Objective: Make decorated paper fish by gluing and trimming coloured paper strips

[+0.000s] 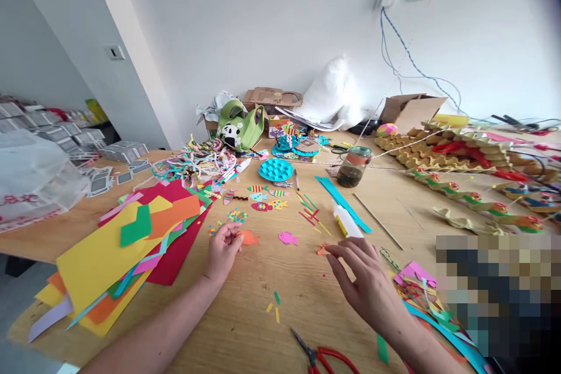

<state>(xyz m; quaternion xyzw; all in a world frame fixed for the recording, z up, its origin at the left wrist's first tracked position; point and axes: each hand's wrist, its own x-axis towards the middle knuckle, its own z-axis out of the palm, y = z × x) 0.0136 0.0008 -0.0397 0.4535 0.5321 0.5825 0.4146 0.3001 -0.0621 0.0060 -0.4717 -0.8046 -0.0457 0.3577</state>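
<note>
My left hand [222,251] rests on the wooden table [245,327], its fingertips closed on the edge of an orange paper fish [249,238]. My right hand [366,283] hovers further right with fingers stretched out, the fingertips touching a small orange paper scrap [323,250]. A pink paper fish [288,238] lies between the hands. A white glue bottle [346,221] lies just beyond my right hand, next to a teal paper strip [344,203]. Several decorated paper fish [265,197] lie further back.
Stacked coloured paper sheets [127,245] cover the left of the table. Red-handled scissors [326,356] lie at the near edge. A teal palette [275,169], a glass jar [354,166], pipe cleaners [193,163], egg-carton crafts [464,158] and paper offcuts [421,292] crowd the back and right.
</note>
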